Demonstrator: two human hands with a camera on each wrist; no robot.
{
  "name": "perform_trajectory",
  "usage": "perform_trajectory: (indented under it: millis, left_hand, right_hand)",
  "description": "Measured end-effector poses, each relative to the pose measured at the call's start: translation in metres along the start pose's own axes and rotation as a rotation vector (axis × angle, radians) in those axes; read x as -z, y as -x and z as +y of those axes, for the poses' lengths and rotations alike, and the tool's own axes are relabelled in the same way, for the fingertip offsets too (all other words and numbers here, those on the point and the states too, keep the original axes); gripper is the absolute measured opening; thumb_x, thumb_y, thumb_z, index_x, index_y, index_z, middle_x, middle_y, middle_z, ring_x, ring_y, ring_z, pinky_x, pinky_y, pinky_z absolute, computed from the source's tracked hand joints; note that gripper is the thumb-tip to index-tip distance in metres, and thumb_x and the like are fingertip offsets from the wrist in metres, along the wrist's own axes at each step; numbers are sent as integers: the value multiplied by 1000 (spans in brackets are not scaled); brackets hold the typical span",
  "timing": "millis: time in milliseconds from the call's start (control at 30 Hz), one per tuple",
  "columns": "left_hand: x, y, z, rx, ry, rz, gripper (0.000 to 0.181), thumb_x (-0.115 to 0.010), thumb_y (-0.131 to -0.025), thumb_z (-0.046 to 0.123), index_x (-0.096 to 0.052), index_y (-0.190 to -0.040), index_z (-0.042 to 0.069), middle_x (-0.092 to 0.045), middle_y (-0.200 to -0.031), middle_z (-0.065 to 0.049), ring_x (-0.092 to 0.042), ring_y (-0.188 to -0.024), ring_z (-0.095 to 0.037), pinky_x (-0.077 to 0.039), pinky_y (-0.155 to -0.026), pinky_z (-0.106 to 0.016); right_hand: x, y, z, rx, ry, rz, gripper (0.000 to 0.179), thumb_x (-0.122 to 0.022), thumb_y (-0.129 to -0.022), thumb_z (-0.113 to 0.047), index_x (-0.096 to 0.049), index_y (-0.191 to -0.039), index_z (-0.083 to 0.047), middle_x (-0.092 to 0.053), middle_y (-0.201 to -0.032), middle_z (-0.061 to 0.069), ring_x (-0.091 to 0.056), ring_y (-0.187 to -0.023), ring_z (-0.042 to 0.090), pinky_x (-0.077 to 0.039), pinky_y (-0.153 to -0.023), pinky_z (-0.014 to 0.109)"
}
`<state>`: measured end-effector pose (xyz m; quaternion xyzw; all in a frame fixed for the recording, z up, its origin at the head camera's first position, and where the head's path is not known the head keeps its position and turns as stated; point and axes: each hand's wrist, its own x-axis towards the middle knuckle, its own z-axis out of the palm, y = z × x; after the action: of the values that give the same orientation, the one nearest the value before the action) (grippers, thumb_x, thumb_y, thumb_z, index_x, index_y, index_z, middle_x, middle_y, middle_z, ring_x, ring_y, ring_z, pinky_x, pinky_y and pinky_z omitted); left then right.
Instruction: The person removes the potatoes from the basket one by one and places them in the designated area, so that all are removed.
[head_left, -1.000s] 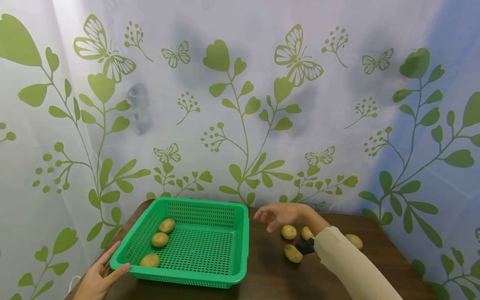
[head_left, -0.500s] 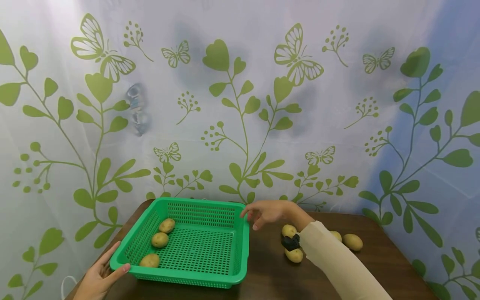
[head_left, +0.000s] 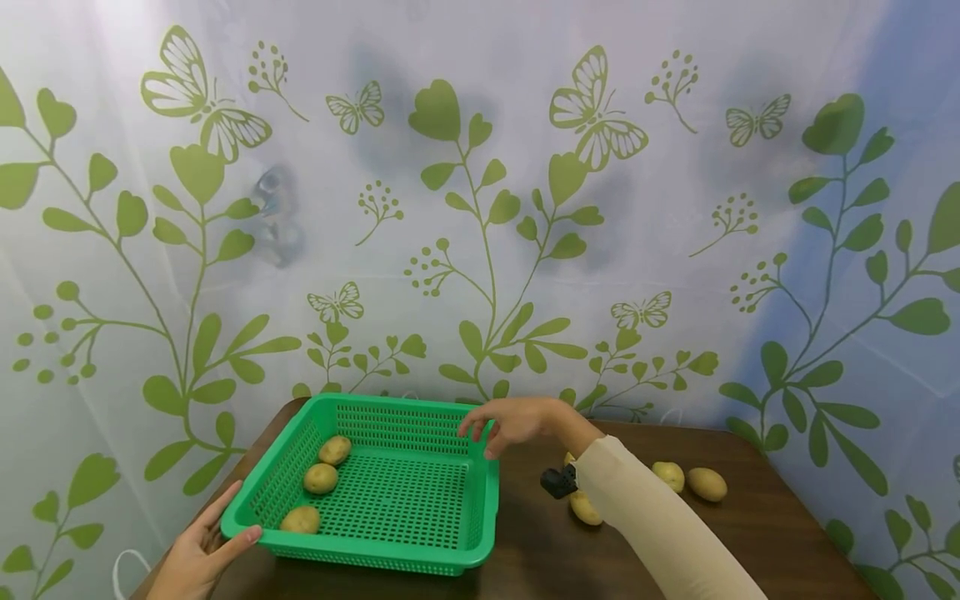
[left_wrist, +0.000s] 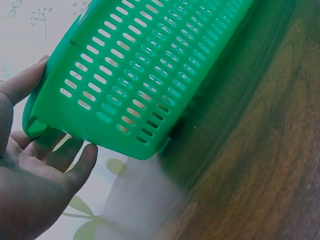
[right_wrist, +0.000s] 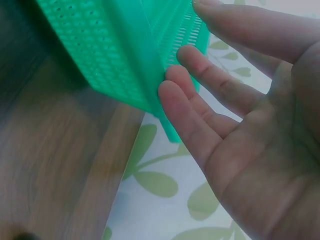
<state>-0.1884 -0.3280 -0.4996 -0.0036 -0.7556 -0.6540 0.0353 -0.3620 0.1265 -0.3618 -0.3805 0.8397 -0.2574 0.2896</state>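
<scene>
A green plastic basket [head_left: 480, 533] with slotted walls stands on the table, three potatoes [head_left: 321, 478] along its left side. My left hand [head_left: 197, 554] grips its front left corner, thumb over the rim; in the left wrist view the fingers of that hand [left_wrist: 40, 175] reach under the edge. Nothing is in my right hand [head_left: 513, 421], which hovers over the basket's right rim with fingers loosely bent. From the right wrist, the fingertips [right_wrist: 170, 90] overlap the rim of the basket [right_wrist: 135, 55].
More potatoes lie on the brown wooden table [head_left: 525, 533] to the right: one potato [head_left: 587, 510] partly behind the sleeve [head_left: 652, 508], and a potato [head_left: 707, 484] farther right. A black wrist device [head_left: 558, 481] hangs under the right wrist. A patterned curtain [head_left: 480, 208] stands behind.
My right hand has moved left, from above the table beside the potatoes to over the basket's right rim. The left hand and the basket have stayed in place.
</scene>
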Motion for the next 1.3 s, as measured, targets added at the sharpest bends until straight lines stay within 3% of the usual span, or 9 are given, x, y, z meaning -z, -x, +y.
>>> perform_trajectory:
  millis: [233, 433, 600, 800, 1000, 1300]
  left_hand:
    - [0, 0, -1, -45, -28, 16, 84, -62, -107, 13, -3, -163, -6, -8, -162, -39, -47, -103, 23, -56, -82, -18]
    - [0, 0, -3, -59, -32, 17, 83, -62, -106, 12, -4, -163, -7, -9, -161, -40, -47, -104, 22, -56, -82, -19]
    - [2, -1, -3, -13, -69, 3, 84, -61, -108, 20, -3, -164, -2, -2, -165, -35, -41, -107, 26, -52, -85, -14]
    - [3, -1, -1, 19, -83, -3, 85, -60, -108, 24, -3, -165, 0, -4, -165, -34, -43, -106, 24, -52, -84, -15]
    - [1, -1, -3, -16, -68, -3, 84, -61, -108, 19, -2, -164, -3, -7, -163, -37, -41, -102, 26, -53, -83, -15]
    - [1, -2, -5, -31, -58, -5, 84, -60, -108, 17, -1, -164, -4, -4, -163, -38, -41, -103, 26, -53, -84, -15]
  right_hand:
    - [-4, -16, -7, 23, -3, -30, 48, -70, -100, -3, -60, -142, -23, -56, -138, 10, -59, -122, 34, -56, -89, 34]
    - [-9, -29, -12, 26, -24, -40, 47, -72, -99, -6, -61, -141, -24, -56, -136, 5, -58, -125, 35, -55, -91, 35]
    - [-13, -40, -17, 43, -17, -63, 48, -71, -99, -6, -60, -143, -22, -56, -138, 8, -60, -123, 31, -56, -95, 43]
    - [-16, -55, -25, 72, 62, -59, 49, -72, -99, -7, -58, -145, -20, -56, -142, 14, -62, -120, 24, -56, -93, 37]
    - [-19, -71, -32, 56, 54, -60, 49, -73, -99, -8, -60, -143, -24, -57, -140, 11, -62, -116, 17, -56, -92, 36]
    - [-22, -91, -39, 86, 47, -72, 48, -74, -99, -9, -61, -143, -23, -60, -135, 0, -58, -124, 20, -55, -91, 29]
